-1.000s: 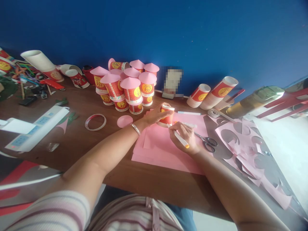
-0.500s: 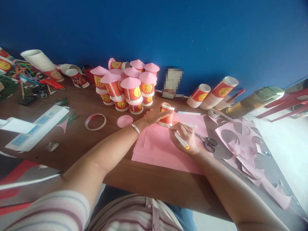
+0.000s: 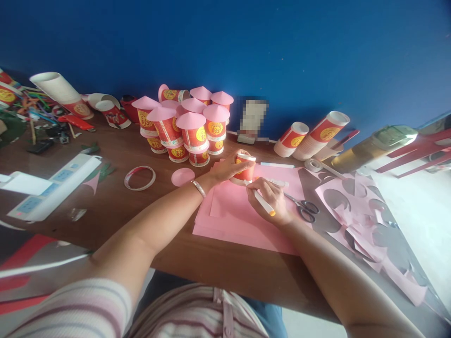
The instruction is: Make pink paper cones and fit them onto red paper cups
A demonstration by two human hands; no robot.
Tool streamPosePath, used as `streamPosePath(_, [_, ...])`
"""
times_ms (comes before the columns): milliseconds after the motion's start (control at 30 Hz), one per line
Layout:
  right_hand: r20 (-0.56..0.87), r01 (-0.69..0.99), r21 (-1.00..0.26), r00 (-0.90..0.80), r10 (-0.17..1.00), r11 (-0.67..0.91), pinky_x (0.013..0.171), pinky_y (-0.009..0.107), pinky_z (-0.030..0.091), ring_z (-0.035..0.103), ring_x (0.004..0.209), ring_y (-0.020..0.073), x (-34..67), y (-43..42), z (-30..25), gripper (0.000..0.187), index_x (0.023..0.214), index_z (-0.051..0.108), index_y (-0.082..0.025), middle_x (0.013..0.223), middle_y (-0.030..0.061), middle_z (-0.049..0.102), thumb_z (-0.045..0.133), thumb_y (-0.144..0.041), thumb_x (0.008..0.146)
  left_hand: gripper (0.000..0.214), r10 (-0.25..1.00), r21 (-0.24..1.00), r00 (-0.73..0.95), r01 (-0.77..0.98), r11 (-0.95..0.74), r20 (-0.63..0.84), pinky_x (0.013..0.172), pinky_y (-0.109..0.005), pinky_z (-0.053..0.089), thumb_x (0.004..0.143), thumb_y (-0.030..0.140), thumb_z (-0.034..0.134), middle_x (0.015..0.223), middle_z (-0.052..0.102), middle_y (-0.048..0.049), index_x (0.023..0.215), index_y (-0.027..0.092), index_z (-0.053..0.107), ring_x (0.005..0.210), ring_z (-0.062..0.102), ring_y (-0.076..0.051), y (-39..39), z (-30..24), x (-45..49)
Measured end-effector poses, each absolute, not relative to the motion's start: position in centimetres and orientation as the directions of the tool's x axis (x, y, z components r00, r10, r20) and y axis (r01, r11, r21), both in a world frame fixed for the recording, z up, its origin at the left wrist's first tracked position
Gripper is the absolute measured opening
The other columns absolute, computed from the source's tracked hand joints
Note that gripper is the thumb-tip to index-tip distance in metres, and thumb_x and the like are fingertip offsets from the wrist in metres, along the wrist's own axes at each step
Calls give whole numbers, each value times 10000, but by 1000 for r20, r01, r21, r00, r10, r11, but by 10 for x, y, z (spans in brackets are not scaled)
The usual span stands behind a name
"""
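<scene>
Red paper cup (image 3: 243, 175) at the far part of the pink paper (image 3: 234, 213) on the tabletop (image 3: 183, 256), gripped from its left side by the left hand (image 3: 228, 169), fingers curled round it. A white pen (image 3: 263, 203) is pinched in the closed fingers of the right hand (image 3: 270, 197), its tip held close to the cup's base, contact not discernible. Against the frame half a second earlier, the cup is seen unmoved, the pen's orange end only slightly shifted.

The cup (image 3: 244, 175) is coloured red and edged in white. The pen (image 3: 262, 202) is coloured white, tipped with orange. The paper (image 3: 239, 223) is tinted pink, the wall (image 3: 246, 47) is painted blue, and the shirt (image 3: 190, 312) is striped.
</scene>
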State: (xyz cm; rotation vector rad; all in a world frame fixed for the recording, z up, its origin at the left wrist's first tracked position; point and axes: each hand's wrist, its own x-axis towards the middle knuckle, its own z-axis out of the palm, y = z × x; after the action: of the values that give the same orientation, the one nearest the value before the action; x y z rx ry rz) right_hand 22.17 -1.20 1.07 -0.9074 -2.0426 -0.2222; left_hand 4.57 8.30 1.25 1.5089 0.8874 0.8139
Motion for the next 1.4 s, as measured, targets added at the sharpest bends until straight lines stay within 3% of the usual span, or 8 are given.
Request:
streamPosePath(767, [768,641,-201,-366,525,741,554,254,410,530,537,114,224,-12,12,221,838,514,-246,664,-49,592,541,-33,889,521,878,996,479,76,-51,8,909,-383,512,857,625,730,1118,684,-70,1158,214,618,1087,647,-255,84,14,45])
streamPosePath(1267, [779,655,-193,-351,520,731,562,259,416,528,542,115,224,-12,11,207,855,526,-247,677,-45,596,543,-52,924,491,882,993,471,99,-63,9,984,-384,489,882,631,706,1083,694,-56,1145,223,632,1106,647,-252,86,11,45])
streamPosePath(1400, [779,624,-233,-340,528,746,561,266,411,548,559,127,224,-14,12,201,868,545,-246,692,-35,611,552,-49,908,534,881,1000,474,24,-7,-5,940,-378,506,845,643,753,1087,667,-52,1141,217,624,1051,638,-229,88,6,46])
